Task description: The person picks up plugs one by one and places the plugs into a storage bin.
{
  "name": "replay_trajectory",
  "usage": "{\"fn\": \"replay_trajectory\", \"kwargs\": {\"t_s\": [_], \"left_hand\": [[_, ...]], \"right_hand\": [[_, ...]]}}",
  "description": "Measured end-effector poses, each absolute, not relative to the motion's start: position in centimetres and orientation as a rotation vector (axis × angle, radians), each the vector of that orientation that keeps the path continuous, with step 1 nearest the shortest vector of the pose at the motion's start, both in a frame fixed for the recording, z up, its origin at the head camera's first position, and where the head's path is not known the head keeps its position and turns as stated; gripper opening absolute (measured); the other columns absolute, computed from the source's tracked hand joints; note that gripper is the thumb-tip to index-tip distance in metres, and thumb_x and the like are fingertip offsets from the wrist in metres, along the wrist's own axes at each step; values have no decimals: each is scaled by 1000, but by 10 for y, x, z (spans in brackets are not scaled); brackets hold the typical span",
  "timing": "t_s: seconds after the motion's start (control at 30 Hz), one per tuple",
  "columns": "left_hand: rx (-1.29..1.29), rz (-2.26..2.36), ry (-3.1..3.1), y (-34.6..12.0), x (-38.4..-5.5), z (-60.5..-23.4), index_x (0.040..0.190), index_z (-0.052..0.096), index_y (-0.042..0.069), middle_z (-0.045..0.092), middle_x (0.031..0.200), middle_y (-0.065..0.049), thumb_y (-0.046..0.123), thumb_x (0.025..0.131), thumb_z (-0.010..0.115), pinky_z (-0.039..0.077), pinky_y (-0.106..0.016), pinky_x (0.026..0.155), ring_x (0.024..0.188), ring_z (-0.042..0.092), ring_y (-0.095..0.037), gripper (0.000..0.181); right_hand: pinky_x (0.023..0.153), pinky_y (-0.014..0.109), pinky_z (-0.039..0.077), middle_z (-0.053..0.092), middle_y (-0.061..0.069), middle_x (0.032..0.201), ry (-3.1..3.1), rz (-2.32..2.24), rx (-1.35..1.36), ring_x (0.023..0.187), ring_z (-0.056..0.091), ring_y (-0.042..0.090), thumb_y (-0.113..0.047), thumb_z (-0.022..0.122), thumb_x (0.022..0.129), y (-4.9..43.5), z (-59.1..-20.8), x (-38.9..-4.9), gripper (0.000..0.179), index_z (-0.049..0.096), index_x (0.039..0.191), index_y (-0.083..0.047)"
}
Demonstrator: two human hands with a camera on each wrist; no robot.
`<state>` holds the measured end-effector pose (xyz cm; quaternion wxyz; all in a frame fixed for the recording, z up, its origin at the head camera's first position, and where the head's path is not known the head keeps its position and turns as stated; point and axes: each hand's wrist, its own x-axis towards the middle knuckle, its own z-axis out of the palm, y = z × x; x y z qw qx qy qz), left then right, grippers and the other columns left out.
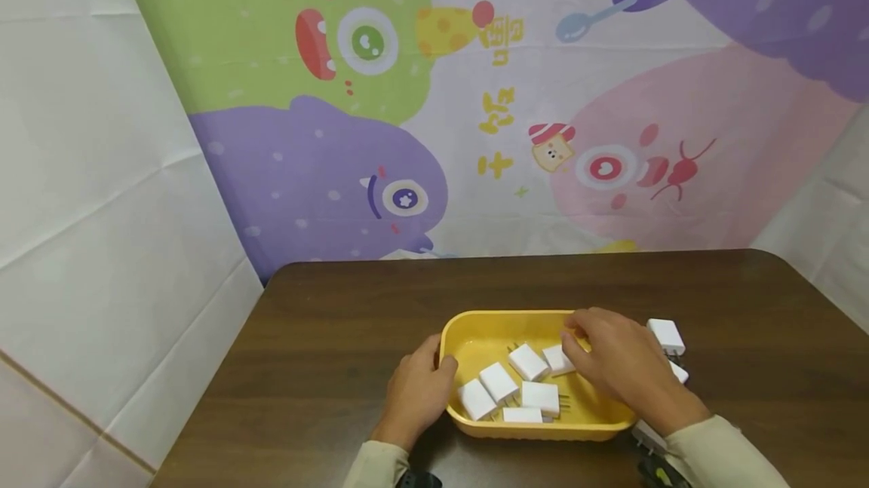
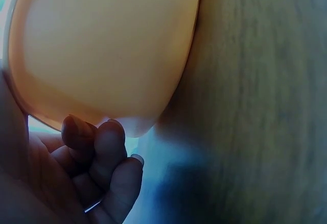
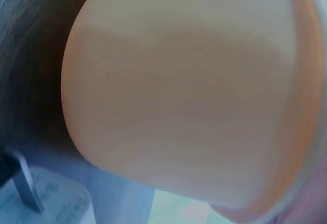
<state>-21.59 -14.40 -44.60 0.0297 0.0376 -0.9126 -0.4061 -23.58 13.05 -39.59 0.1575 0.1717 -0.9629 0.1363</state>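
Observation:
A yellow plastic bin (image 1: 536, 431) stands on the table with several white plug-in chargers (image 1: 540, 398) lying loose in it, some with their metal prongs showing. My left hand (image 1: 419, 390) grips the bin's left end, its thumb over the rim and fingers outside; the left wrist view shows those fingers (image 2: 110, 147) curled by the outer wall. Over the bin's right end reaches my right hand (image 1: 618, 360), thumb and fingertips inside the rim, close to a white charger (image 1: 557, 360). Whether anything sits between those fingers is hidden.
Right of the bin, on the brown table (image 1: 326, 367), lie more white chargers, one near the back (image 1: 666, 336), one partly behind the right hand (image 1: 678, 372), and another by the sleeve (image 1: 648, 436). A printed cloth (image 1: 502, 209) hangs behind the table.

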Motion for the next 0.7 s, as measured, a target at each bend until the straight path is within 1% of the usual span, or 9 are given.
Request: {"fn": "replay_trajectory", "kwargs": {"t_s": [0.3,0.4,0.53,0.7], "left_hand": [[134,-1267,-2811,-143,-217,-446,135,63,18,70,119,0,31,96,52,47,-52,91,105,64,-23,42],[130,-1261,-2803,-143,-217,-445,135,63,19,70,118,0,30,96,53,47,-51,91,104,64,-22,42],[117,-1243,-2799,-143,-216,-444,133,64,19,71,116,0,29,95,53,48,-51,89,102,65,-22,41],[120,-1247,-2802,-143,-215,-445,133,64,19,70,117,0,30,96,53,47,-52,90,103,65,-23,41]], "right_hand": [[65,43,52,71,-2,92,-2720,388,488,79,64,16,-27,69,89,136,-389,-230,15,76,97,-16],[62,41,52,71,-4,89,-2675,398,492,77,65,15,-25,68,88,139,-390,-229,13,76,95,-17],[63,42,52,71,-5,89,-2640,428,474,78,66,15,-24,69,87,142,-392,-226,11,76,93,-18],[64,40,52,68,-8,83,-2588,430,477,73,62,12,-23,71,85,147,-394,-223,8,75,90,-18]]}}
